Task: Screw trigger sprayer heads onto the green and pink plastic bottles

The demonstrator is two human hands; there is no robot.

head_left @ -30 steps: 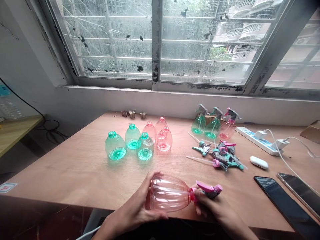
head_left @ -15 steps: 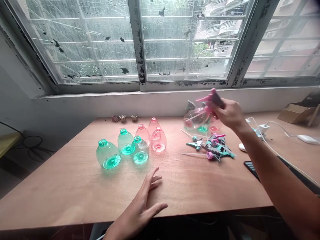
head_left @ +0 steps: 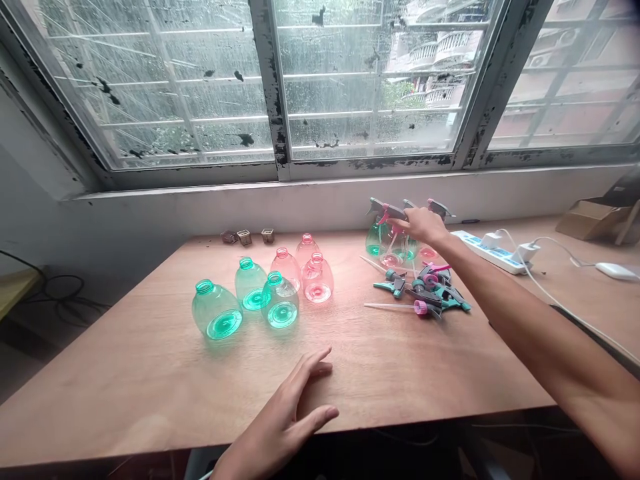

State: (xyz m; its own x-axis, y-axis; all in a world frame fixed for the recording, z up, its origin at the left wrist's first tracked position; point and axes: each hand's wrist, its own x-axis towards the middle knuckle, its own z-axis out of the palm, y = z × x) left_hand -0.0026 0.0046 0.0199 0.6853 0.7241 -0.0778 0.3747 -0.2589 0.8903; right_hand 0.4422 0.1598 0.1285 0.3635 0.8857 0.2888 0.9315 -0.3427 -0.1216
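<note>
At the back right of the table, my right hand [head_left: 424, 224] is closed around the head of a pink spray bottle [head_left: 391, 259], which stands upright among green and pink spray bottles with trigger heads. My fingers partly hide its neck. Nearer to me lies a pile of loose grey, green and pink spray heads [head_left: 434, 293] with thin white tubes. My left hand [head_left: 287, 413] hovers at the front edge, fingers spread, holding nothing. Beyond it stand several open bottles without heads: green ones such as this green bottle [head_left: 217, 309], and pink ones such as this pink bottle [head_left: 317, 277].
Small brown square pots [head_left: 244, 237] sit near the wall at the back left. To the right are a white power strip [head_left: 493, 252] with plugs and cables, a white adapter [head_left: 617, 271] and a cardboard box [head_left: 595, 223]. A window [head_left: 370, 87] fills the back.
My right hand has lowered the pink spray bottle from a tilted, raised position to upright among the other spray bottles. My left hand has shifted slightly right and toward me.
</note>
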